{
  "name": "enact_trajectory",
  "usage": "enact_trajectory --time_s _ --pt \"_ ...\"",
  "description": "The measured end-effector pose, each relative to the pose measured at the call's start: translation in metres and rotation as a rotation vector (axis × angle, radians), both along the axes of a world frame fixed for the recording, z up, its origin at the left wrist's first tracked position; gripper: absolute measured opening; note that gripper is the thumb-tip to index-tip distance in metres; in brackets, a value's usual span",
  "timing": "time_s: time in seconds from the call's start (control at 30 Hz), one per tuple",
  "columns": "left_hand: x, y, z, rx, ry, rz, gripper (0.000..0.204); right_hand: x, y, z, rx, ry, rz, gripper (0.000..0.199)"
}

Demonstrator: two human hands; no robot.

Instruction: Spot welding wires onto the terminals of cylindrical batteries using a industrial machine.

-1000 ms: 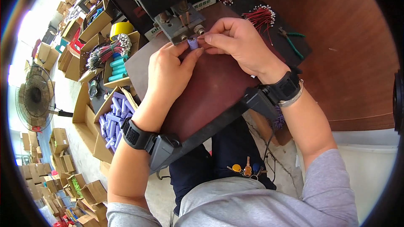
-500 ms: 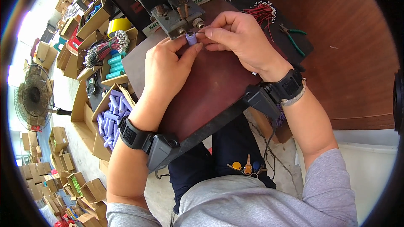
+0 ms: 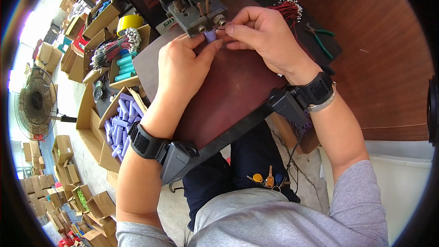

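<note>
A purple cylindrical battery cell [image 3: 210, 35] is pinched between the thumb and fingers of my left hand [image 3: 186, 59]. Its upper end sits right under the electrode head of a spot welder [image 3: 194, 13]; whether it touches the electrodes I cannot tell. My right hand [image 3: 263, 39] pinches a thin dark wire [image 3: 221, 29] at the top of the cell, its other fingers curled close by. Both hands hover over a dark red work board [image 3: 228, 91].
On the left, a cardboard box holds several purple cells [image 3: 120, 126]; teal cells [image 3: 125, 67] and bundled wires [image 3: 112, 50] lie beyond it. Red wires [image 3: 288, 9] and green-handled pliers [image 3: 321, 41] rest at the far right. A fan [image 3: 35, 103] stands further left.
The cell has moved slightly away from me and to the right, closer in under the welder's electrodes. My right hand has followed it, still pinching the wire.
</note>
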State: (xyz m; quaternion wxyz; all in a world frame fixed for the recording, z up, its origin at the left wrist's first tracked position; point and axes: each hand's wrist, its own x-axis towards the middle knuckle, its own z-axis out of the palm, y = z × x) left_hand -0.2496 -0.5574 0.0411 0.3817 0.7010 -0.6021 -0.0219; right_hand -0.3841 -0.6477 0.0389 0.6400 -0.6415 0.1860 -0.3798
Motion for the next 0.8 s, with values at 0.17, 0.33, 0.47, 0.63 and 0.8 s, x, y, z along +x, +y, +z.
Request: enact_trajectory --time_s 0.17,0.33,0.47,0.63,0.8 --pt "0.0 0.0 0.002 -0.015 -0.003 -0.025 0.022 0.0 -0.001 0.001 -0.037 0.011 -0.009 0.01" --pt "-0.002 0.001 0.002 0.045 0.031 0.017 0.023 0.0 -0.001 -0.002 -0.015 0.014 0.0 0.01" --pt "-0.001 0.001 0.0 0.033 0.059 -0.002 0.023 0.0 0.0 -0.001 -0.014 0.023 0.003 0.01" --pt "0.008 -0.007 -0.012 -0.241 -0.145 -0.154 0.022 -0.001 0.002 0.003 -0.011 0.026 0.001 0.011" --pt "0.0 0.001 0.004 -0.046 -0.058 0.003 0.024 -0.001 0.003 0.005 0.027 0.022 0.018 0.012"
